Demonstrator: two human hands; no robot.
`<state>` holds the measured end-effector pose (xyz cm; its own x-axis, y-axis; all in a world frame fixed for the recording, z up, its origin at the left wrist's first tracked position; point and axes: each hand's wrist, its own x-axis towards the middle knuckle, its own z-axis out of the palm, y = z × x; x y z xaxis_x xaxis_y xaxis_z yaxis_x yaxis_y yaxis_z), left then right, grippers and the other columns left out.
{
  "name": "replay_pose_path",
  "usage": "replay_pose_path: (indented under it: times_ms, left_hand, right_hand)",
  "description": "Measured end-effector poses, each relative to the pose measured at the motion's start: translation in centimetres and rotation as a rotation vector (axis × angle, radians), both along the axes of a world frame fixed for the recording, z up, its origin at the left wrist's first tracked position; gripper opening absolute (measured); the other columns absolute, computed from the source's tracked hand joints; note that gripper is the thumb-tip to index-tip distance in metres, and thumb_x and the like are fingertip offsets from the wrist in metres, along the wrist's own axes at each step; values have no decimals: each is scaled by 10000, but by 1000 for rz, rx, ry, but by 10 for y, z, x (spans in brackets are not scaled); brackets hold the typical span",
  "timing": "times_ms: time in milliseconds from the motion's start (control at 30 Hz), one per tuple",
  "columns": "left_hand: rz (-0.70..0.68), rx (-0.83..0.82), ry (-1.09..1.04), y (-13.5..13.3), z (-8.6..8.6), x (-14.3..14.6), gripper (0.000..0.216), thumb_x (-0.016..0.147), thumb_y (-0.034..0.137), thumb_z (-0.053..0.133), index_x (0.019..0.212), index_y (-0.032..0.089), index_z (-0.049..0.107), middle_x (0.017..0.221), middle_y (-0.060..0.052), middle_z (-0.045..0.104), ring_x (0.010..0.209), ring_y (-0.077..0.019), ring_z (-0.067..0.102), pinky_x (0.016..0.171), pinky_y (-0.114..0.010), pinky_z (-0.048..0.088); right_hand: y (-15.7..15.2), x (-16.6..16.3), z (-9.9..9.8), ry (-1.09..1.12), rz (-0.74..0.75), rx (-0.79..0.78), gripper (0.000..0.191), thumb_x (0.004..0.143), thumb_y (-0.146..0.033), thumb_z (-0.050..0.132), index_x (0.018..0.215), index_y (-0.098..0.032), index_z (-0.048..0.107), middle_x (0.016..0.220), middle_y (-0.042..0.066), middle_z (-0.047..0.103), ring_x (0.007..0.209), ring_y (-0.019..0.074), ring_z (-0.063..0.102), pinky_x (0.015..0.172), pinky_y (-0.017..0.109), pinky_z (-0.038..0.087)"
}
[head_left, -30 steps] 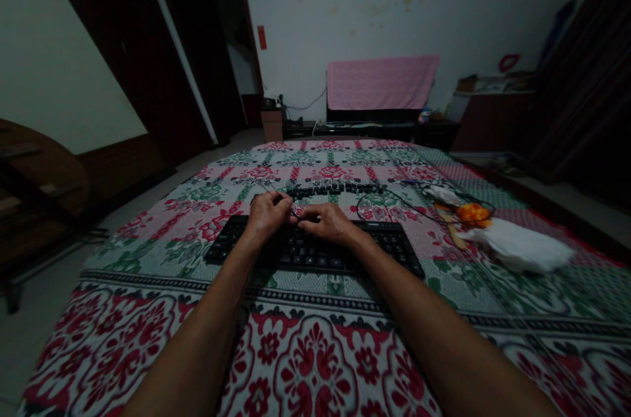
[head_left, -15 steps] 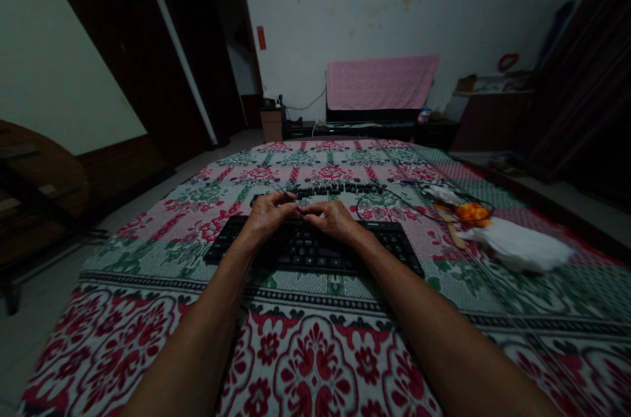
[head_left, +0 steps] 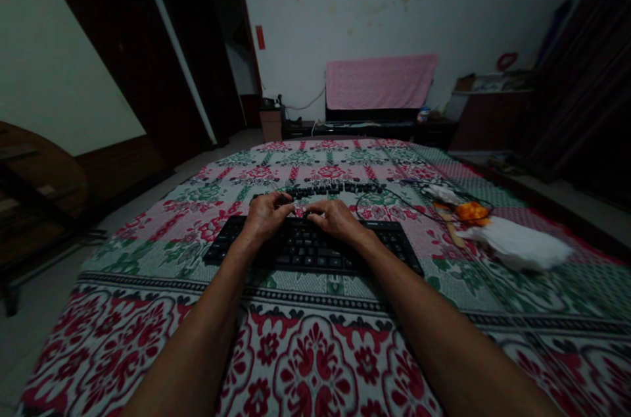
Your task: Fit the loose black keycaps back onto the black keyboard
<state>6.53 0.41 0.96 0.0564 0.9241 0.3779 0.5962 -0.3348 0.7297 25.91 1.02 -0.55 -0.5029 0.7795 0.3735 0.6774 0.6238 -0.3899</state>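
Black plastic keyboard (head_left: 310, 259) lies before us on a red-and-green floral cloth (head_left: 315, 331), many square keys seated. Beyond its far edge stretches an uneven row of loose keycaps (head_left: 340, 189); we judge the work partway along, though our hands hide how much is left. Above the keyboard, our left hand (head_left: 266, 216) closes its fingers around a slim dark tool (head_left: 284, 197); our right hand (head_left: 335, 218) pinches a small black piece (head_left: 306, 214). Right of the keyboard: fluffy orange bundle (head_left: 473, 212), crumpled white sheet (head_left: 522, 246).
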Motion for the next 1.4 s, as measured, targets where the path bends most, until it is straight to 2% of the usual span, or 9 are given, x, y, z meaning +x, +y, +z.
replay_pose_path:
  times_ms: [133, 333, 533, 767, 900, 1100, 1267, 1400]
  left_hand:
    - [64, 10, -47, 7, -3, -10, 299, 662, 368, 610, 877, 166, 661, 789, -48, 698, 727, -176, 627, 692, -266, 457]
    - [60, -4, -128, 11, -6, -19, 313, 639, 380, 626, 867, 169, 657, 743, -38, 688, 703, -173, 623, 686, -267, 456]
    - [83, -38, -205, 16, -9, -25, 309, 627, 365, 629, 860, 163, 656, 693, -30, 686, 673, -170, 627, 687, -269, 459]
    - [69, -42, -175, 11, -5, -22, 288, 653, 349, 603, 865, 162, 651, 704, -36, 687, 671, -174, 629, 671, -269, 458]
    - [61, -53, -184, 10, -3, -22, 286, 657, 346, 601, 869, 159, 646, 701, -37, 686, 667, -175, 629, 672, -269, 458]
    - [51, -44, -190, 12, -4, -23, 278, 652, 352, 607, 853, 165, 650, 696, -36, 684, 681, -176, 629, 671, -266, 456]
    - [55, -44, -204, 10, -3, -23, 263, 648, 339, 607, 840, 167, 652, 682, -31, 680, 660, -171, 624, 671, -268, 459]
    - [63, -44, -191, 9, -1, -22, 268, 650, 340, 606, 849, 166, 653, 681, -31, 680, 665, -174, 628, 673, -270, 460]
  right_hand:
    - [8, -1, -1, -68, -48, -19, 266, 809, -233, 495, 999, -227, 680, 930, 22, 698, 861, 159, 616, 739, 226, 416]
    - [47, -10, -3, -138, -170, -121, 312, 764, -211, 517, 1030, -224, 680, 993, 4, 692, 905, 152, 613, 769, 193, 423]
    - [71, -14, -5, -306, -161, -202, 323, 722, -187, 521, 983, -229, 705, 806, -17, 704, 750, 136, 616, 678, 177, 424]
    - [73, -11, -10, -295, -137, -225, 315, 724, -157, 495, 951, -216, 706, 753, -22, 691, 681, 118, 599, 649, 172, 417]
    - [74, -11, -13, -251, -189, -245, 341, 740, -155, 512, 1039, -197, 671, 776, -3, 697, 681, 115, 605, 667, 174, 427]
    - [68, -14, -4, -271, -125, -216, 430, 697, -133, 542, 1103, -234, 641, 814, -20, 701, 704, 123, 614, 664, 178, 432]
    - [68, -17, 1, -385, -87, -124, 296, 722, -167, 506, 929, -221, 712, 858, 12, 707, 791, 153, 622, 679, 188, 419]
    - [70, -18, -4, -385, -188, -84, 256, 741, -232, 494, 842, -181, 723, 835, 59, 708, 788, 174, 626, 684, 208, 419]
